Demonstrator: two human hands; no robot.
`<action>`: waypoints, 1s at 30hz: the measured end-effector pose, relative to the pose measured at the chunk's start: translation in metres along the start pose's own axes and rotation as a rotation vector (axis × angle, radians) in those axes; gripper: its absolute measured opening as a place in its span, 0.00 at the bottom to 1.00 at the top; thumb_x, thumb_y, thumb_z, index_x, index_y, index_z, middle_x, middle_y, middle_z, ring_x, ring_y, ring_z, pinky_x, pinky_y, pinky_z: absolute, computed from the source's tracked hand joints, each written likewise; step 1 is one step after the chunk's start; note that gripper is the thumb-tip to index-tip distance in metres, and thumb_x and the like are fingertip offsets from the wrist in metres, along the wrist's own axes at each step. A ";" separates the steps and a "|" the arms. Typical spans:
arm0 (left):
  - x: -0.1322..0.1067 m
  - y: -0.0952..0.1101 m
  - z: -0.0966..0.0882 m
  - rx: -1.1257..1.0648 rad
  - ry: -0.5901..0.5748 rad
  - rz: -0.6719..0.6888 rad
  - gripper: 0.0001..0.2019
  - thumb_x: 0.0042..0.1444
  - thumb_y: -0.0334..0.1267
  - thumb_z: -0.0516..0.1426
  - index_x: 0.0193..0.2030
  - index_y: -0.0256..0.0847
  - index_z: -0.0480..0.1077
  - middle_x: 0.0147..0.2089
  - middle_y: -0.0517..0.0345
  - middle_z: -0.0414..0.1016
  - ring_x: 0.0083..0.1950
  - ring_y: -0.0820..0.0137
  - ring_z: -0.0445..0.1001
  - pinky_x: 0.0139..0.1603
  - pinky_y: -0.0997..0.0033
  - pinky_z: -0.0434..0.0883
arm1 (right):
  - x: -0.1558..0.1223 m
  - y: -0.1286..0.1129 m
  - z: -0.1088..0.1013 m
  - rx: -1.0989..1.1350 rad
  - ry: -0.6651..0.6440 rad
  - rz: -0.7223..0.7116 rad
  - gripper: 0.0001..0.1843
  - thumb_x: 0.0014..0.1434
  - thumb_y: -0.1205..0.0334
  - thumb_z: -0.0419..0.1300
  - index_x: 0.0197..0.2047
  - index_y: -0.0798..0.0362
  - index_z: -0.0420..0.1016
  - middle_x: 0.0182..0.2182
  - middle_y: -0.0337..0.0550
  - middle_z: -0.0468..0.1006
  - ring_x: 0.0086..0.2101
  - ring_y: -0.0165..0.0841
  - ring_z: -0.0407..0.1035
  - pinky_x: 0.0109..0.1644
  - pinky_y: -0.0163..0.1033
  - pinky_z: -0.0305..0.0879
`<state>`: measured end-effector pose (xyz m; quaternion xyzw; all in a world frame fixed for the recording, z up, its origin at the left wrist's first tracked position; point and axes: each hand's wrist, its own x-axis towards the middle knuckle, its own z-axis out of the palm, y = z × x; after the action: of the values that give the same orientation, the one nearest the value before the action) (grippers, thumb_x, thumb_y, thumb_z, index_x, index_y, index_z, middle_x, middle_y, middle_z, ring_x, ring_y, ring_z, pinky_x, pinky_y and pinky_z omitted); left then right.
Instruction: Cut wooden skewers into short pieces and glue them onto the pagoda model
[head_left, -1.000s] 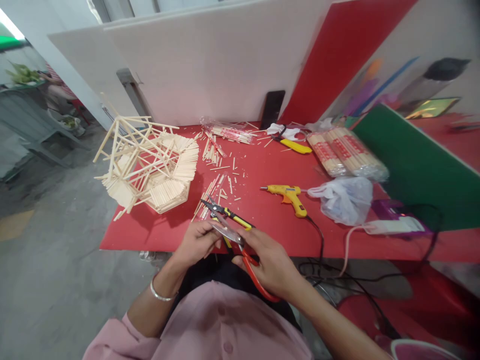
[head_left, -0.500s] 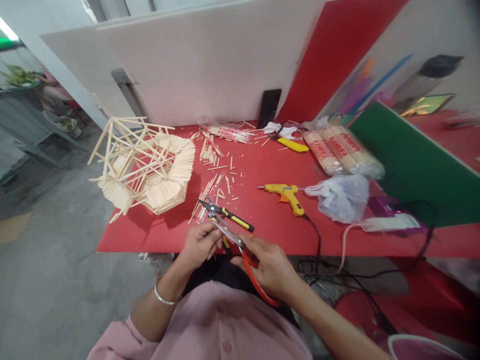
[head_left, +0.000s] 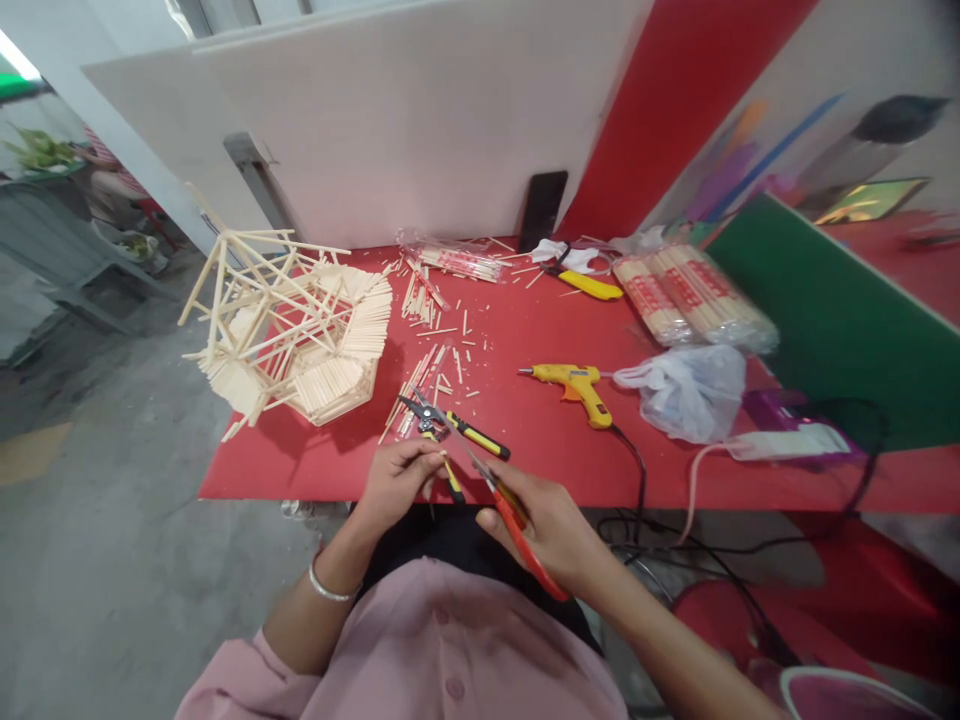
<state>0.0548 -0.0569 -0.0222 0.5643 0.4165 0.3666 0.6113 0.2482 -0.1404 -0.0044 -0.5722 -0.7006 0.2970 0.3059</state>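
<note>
My right hand (head_left: 544,520) is closed round the red handles of a pair of scissors (head_left: 517,530), whose blades point up and left past my left fingertips. My left hand (head_left: 401,480) is pinched near the table's front edge; a tiny pale tip shows at its fingers, too small to make out. Just beyond, black-and-yellow pliers (head_left: 476,436) lie on the red table with their handles spread. Left of them stands a frame built of wooden sticks (head_left: 322,385), with several panels filled in. Loose sticks (head_left: 409,390) lie beside it.
A yellow glue gun (head_left: 574,385) rests right of centre, its cord running off the front edge. Behind it are a white plastic bag (head_left: 686,395), packs of sticks (head_left: 697,295), yellow-handled cutters (head_left: 589,284) and a green board (head_left: 832,330). A phone (head_left: 543,210) leans on the white panel.
My right hand has moved slightly right, and the scissor blades have swung up and away from my left fingertips. My left hand stays pinched in nearly the same place.
</note>
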 end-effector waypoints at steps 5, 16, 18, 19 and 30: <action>-0.001 -0.003 0.000 -0.063 0.052 0.043 0.15 0.52 0.48 0.64 0.31 0.36 0.76 0.18 0.64 0.69 0.18 0.78 0.63 0.20 0.78 0.63 | 0.001 0.002 0.007 -0.264 0.043 -0.033 0.33 0.55 0.45 0.64 0.58 0.54 0.67 0.40 0.52 0.77 0.38 0.42 0.73 0.41 0.46 0.70; -0.004 0.006 -0.004 -0.048 -0.005 0.037 0.14 0.52 0.46 0.63 0.26 0.36 0.74 0.18 0.62 0.69 0.19 0.78 0.62 0.21 0.78 0.62 | 0.003 -0.001 0.006 -0.411 0.030 -0.076 0.29 0.58 0.42 0.60 0.55 0.52 0.69 0.36 0.47 0.77 0.35 0.38 0.73 0.34 0.38 0.65; -0.004 0.004 -0.006 -0.051 -0.032 0.020 0.15 0.53 0.48 0.62 0.27 0.36 0.73 0.20 0.62 0.70 0.18 0.79 0.61 0.19 0.78 0.60 | 0.003 -0.002 0.006 -0.423 0.031 -0.077 0.29 0.57 0.42 0.61 0.55 0.52 0.69 0.36 0.47 0.76 0.35 0.38 0.72 0.34 0.38 0.64; -0.004 0.002 -0.007 -0.055 -0.044 0.013 0.15 0.53 0.48 0.62 0.28 0.36 0.73 0.20 0.61 0.70 0.18 0.79 0.60 0.19 0.78 0.59 | 0.004 -0.002 0.006 -0.426 0.033 -0.078 0.29 0.57 0.42 0.61 0.55 0.52 0.69 0.36 0.47 0.76 0.35 0.38 0.72 0.34 0.38 0.64; -0.002 -0.010 -0.015 -0.066 -0.106 0.047 0.12 0.56 0.45 0.60 0.30 0.36 0.74 0.23 0.60 0.69 0.22 0.77 0.61 0.23 0.77 0.59 | 0.006 -0.002 0.006 -0.413 0.005 -0.101 0.30 0.59 0.39 0.57 0.54 0.53 0.70 0.38 0.49 0.77 0.35 0.38 0.72 0.35 0.38 0.65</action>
<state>0.0401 -0.0544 -0.0319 0.5722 0.3576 0.3640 0.6420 0.2418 -0.1355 -0.0059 -0.5875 -0.7737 0.1298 0.1983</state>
